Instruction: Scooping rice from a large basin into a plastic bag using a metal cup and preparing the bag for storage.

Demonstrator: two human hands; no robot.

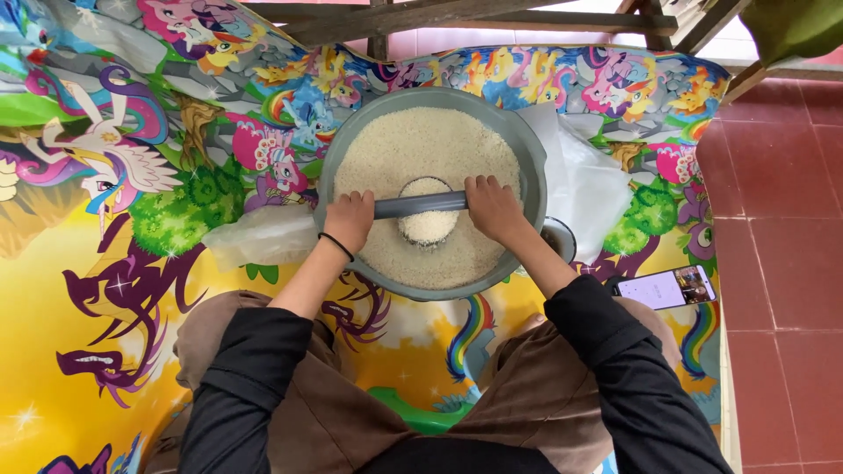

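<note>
A large grey basin (530, 162) full of white rice (413, 145) stands on a colourful cartoon mat (79, 290). In the middle of the rice sits a small round metal cup (428, 224), heaped with rice. A grey rod or pipe (420, 205) lies flat across the cup's top. My left hand (349, 219) grips the rod's left end, and a black band circles that wrist. My right hand (493, 207) presses on the rod's right end. Both hands rest over the rice.
Clear plastic bags lie on both sides of the basin, one at the left (259, 235) and one at the right (580, 180). A phone (666, 288) with a lit screen lies at the mat's right edge. Red floor tiles (781, 263) and wooden furniture legs (413, 17) border the mat.
</note>
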